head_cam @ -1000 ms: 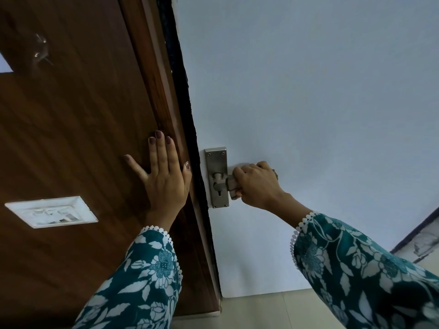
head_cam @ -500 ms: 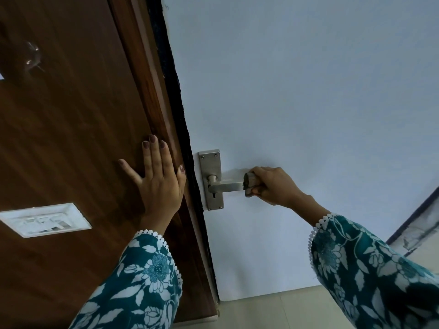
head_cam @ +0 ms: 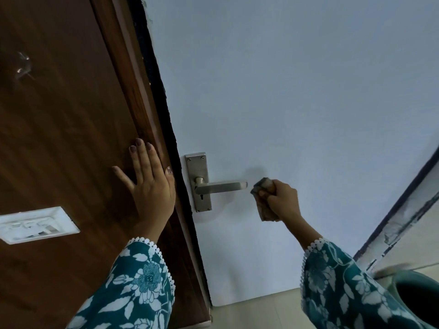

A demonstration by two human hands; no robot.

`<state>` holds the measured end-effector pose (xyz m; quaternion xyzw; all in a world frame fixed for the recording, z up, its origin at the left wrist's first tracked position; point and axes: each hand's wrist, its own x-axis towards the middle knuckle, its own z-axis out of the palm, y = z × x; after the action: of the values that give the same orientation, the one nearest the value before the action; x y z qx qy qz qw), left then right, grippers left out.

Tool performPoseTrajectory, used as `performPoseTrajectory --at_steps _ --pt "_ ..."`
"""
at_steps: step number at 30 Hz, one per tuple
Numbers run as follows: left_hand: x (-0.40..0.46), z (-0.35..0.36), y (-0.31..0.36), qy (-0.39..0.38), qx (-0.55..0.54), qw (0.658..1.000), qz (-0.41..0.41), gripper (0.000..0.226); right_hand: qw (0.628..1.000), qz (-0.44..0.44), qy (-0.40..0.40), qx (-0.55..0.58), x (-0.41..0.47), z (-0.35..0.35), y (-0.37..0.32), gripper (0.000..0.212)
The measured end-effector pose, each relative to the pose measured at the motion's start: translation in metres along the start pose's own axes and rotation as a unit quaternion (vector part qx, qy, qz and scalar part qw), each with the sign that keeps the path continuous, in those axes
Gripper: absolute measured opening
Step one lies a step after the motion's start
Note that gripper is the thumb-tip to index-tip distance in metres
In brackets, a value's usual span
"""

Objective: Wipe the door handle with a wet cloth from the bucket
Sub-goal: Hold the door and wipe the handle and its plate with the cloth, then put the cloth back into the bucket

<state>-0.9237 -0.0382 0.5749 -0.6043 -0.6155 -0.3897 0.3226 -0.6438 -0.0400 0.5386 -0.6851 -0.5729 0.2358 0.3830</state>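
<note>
A steel lever door handle (head_cam: 221,187) on a steel backplate (head_cam: 198,181) sticks out horizontally from the pale door (head_cam: 285,103). My right hand (head_cam: 281,200) is shut on a bunched brown-grey cloth (head_cam: 264,198), just right of the lever's free end and off it. My left hand (head_cam: 147,186) lies flat with fingers spread on the brown wooden frame (head_cam: 133,96), left of the handle. The dark green bucket (head_cam: 413,295) shows at the bottom right corner, partly cut off.
A white switch plate (head_cam: 35,224) sits on the brown wooden panel at the left. A small metal fitting (head_cam: 22,65) is at the upper left. A dark-edged worn frame strip (head_cam: 401,222) runs diagonally at the right. Pale floor tiles (head_cam: 256,312) lie below the door.
My right hand with the cloth has slid rightward along the lever from the backplate end and come off its tip. The whole lever is now uncovered. My left hand has stayed on the frame.
</note>
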Motion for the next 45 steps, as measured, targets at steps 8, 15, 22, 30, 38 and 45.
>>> performPoseTrajectory --at_steps 8,15,22,30,38,45 --pt "-0.032 -0.012 0.103 -0.147 -0.281 0.940 0.123 0.058 0.856 0.145 -0.122 0.482 -0.027 -0.048 0.040 0.020" --pt "-0.059 -0.022 0.219 -0.566 -0.554 0.505 -0.345 0.048 0.738 0.210 -0.117 0.630 -0.049 -0.105 0.067 0.030" --pt "-0.081 -0.046 0.352 -0.573 -0.606 0.409 -0.369 0.034 0.786 0.250 -0.049 0.564 -0.067 -0.209 0.132 0.024" --pt "-0.121 -0.054 0.511 -0.632 -0.558 0.441 -0.308 0.024 0.843 0.350 0.097 0.396 -0.094 -0.335 0.243 0.056" --pt "-0.139 -0.034 0.636 -0.691 -0.540 0.404 -0.262 0.027 0.918 0.341 0.141 0.149 -0.091 -0.420 0.310 0.037" --pt "-0.138 0.035 0.716 -0.717 -0.529 0.371 -0.261 0.022 0.890 0.374 0.196 0.175 -0.040 -0.469 0.378 0.031"
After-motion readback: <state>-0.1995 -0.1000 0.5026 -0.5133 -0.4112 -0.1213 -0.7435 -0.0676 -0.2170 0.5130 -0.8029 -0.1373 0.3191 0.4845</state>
